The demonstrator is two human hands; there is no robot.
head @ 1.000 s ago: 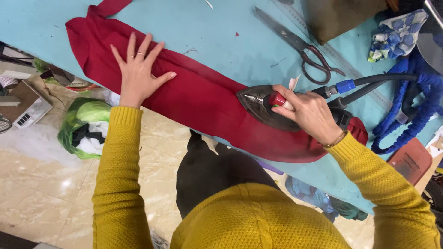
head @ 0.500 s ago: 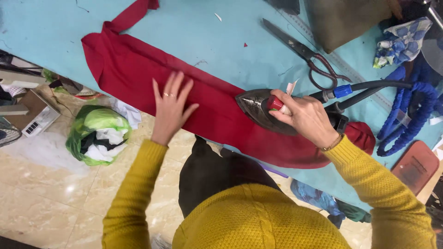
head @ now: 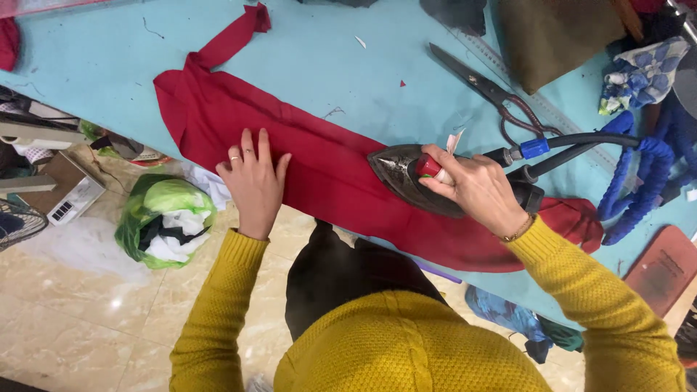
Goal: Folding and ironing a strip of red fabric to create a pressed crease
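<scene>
A long strip of red fabric (head: 319, 160) lies across a light blue table (head: 327, 65). My left hand (head: 254, 181) presses flat on the fabric near the table's front edge, fingers together. My right hand (head: 475, 187) grips the handle of a dark metal iron (head: 399, 173) that rests on the fabric, its tip pointing left towards my left hand. A black hose with a blue cuff (head: 573, 141) runs from the iron's back to the right.
Large scissors (head: 486, 91) lie on the table behind the iron. A brown cloth (head: 559, 36) and blue-patterned scraps (head: 639, 69) sit at the back right, a blue coiled cord (head: 642, 181) at right. On the floor stands a green bag of scraps (head: 167, 221).
My left hand slid right along the fabric, closer to the iron, and its fingers came together. The iron stayed on the cloth in my right hand.
</scene>
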